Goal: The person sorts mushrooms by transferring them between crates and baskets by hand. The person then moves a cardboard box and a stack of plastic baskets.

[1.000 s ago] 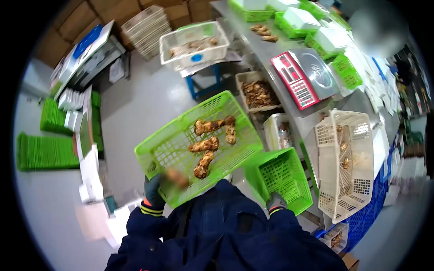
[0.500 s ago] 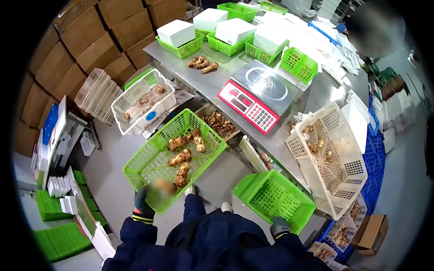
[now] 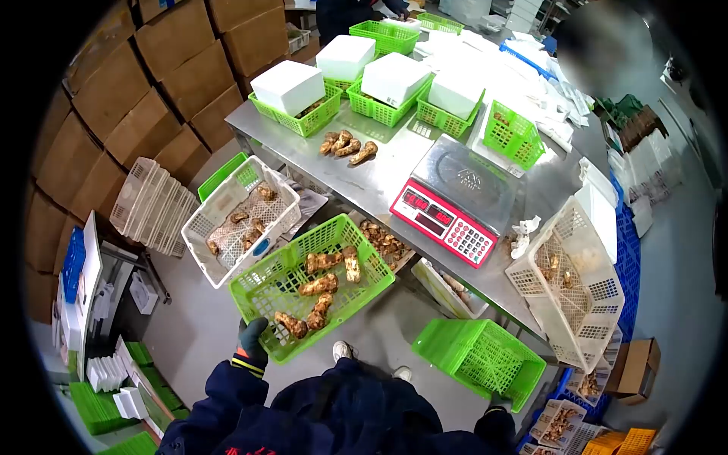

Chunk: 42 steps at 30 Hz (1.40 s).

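Grey steel counter (image 3: 394, 163), brown cartons (image 3: 155, 125) stacked behind; five thick brown-and-cream mushrooms (image 3: 318, 284) lie in a green lattice plastic basket (image 3: 262, 299).
Hands gloved: left hand (image 3: 252, 337) curled closed on that basket's near-left corner; right hand (image 3: 499, 400) at a second green plastic basket (image 3: 489, 360), closure unclear. Basket looks part-filled; more mushrooms lie loose on the counter and in a white mesh crate (image 3: 282, 216) just beside. Red-and-silver scale (image 3: 455, 201) and tilted cream crate (image 3: 604, 297) obstruct the counter's near edge.

Brown cardboard boxes (image 3: 140, 127) stand stacked behind nested white crates (image 3: 152, 212)
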{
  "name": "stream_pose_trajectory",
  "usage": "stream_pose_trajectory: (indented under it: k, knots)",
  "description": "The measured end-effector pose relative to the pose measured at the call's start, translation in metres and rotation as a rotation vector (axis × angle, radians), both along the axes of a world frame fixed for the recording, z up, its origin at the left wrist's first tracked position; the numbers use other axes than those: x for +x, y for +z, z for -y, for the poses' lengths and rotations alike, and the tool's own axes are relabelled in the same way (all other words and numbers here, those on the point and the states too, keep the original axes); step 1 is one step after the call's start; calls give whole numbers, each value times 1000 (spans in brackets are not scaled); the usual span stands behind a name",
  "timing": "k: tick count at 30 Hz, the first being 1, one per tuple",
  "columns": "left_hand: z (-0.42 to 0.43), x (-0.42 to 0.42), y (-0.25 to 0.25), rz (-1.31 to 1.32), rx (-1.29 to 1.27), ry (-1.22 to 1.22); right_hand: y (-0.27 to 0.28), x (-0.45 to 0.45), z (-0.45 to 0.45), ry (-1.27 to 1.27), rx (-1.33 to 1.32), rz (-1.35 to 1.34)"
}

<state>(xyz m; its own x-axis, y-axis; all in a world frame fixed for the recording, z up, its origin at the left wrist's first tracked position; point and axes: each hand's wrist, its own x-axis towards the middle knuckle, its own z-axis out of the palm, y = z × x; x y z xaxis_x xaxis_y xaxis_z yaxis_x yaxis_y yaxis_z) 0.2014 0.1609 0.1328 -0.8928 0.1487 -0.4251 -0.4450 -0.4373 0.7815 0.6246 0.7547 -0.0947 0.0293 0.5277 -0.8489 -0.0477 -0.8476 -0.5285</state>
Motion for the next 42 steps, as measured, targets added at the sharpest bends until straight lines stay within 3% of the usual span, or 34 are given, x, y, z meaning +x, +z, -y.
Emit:
stream_pose_trajectory:
  k: [2,4,9,10,12,15,16,19,20,22,24,26,29,31,34,36,37,38,40,42]
  knots:
    - [-6,-14,0,-24,59,-8,65,-27,57,113,-11,219]
    - [-8,-24,3,-12,91,-28,93,-74,92,5,-232,-29]
    - [-14,-33,-6,9,51,-26,82,-78,82,208,-166,-75]
    - [-12,-32,-9,41,52,-25,84,-81,84,109,-232,-94]
    - [-20,-30,-10,83,89,-30,17,-53,73,35,-228,77]
    - [-15,-26,-29,229,200,-121,96,-87,100,-6,-137,74]
    - [-19,-24,-26,179,106,-102,68,-76,96,-117,-93,39]
    - [-10,-24,-45,123,84,-45,49,-75,95,-69,-225,25]
    - [1,-25,-41,289,181,-149,61,-85,93,-17,-248,58]
    - [0,-29,-39,354,170,-81,92,-90,94,-201,-5,10]
    - [-9,-27,-30,319,174,-49,94,-69,104,-110,-114,-41]
    - [-35,-24,-11,224,242,-178,97,-89,108,-146,-200,73]
    - [-25,-21,-23,236,181,-39,90,-64,121,-101,-125,-52]
    - [-30,-26,-22,234,218,-91,74,-64,121,5,-147,-83]
    - [-42,-20,-17,217,205,-115,120,-93,122,-82,-110,61]
    - [-44,-17,-21,357,277,-67,75,-71,114,-127,-127,-169]
    - [-36,-18,-31,368,248,-37,76,-62,115,27,-148,-178]
    - [-36,-16,-33,355,270,-35,97,-79,118,15,-185,86]
    - [-33,-14,-35,276,235,-54,83,-74,111,86,-118,118]
    - [-24,-13,-32,229,194,-53,108,-62,104,123,-216,102]
